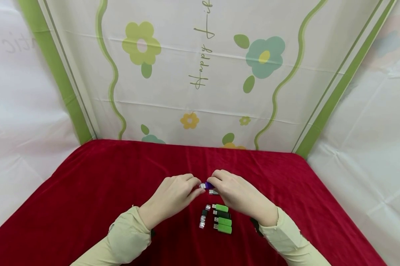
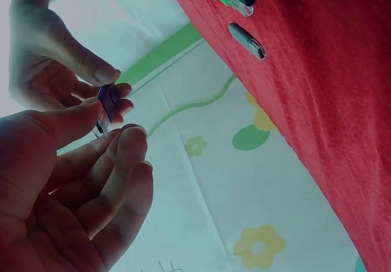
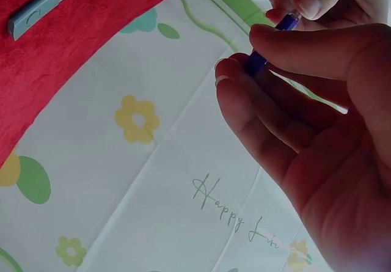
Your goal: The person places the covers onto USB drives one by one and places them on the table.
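Observation:
My right hand pinches a purple USB stick between thumb and fingers, above the red cloth. Its metal plug points left, toward my left hand. Thumb and fingertips of that hand pinch the clear cap at the plug end, so the two hands meet at the stick. Whether the cap is fully seated cannot be told. Just below the right fingers, a grey USB stick lies on the cloth, partly covered by the hand in the head view; the right wrist view shows it uncovered.
Nearer my body, green USB sticks and a black USB stick lie in a column, plugs to the left. Beside them runs a short line of small clear caps with one dark cap. White flowered curtains enclose the red-covered table.

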The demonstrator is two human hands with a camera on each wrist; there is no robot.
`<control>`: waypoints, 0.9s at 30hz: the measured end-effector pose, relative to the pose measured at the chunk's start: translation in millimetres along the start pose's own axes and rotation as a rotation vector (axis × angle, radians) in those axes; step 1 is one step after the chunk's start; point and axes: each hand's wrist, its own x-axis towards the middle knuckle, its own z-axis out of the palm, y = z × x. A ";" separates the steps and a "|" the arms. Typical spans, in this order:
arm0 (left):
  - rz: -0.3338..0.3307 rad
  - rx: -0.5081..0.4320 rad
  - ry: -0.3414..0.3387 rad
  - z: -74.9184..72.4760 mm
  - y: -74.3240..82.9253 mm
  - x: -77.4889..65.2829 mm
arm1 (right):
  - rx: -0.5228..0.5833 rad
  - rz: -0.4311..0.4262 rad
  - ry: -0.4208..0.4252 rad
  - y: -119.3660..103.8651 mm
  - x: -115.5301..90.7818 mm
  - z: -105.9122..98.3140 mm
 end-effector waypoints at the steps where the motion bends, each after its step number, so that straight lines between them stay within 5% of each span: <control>1: 0.001 0.000 0.001 0.0 -0.1 0.0 | -0.001 0.001 -0.001 -0.2 0.1 -0.1; 27: 0.003 0.006 -0.024 0.4 -0.5 -1.0 | -0.024 -0.013 -0.025 -3.6 -0.1 -0.9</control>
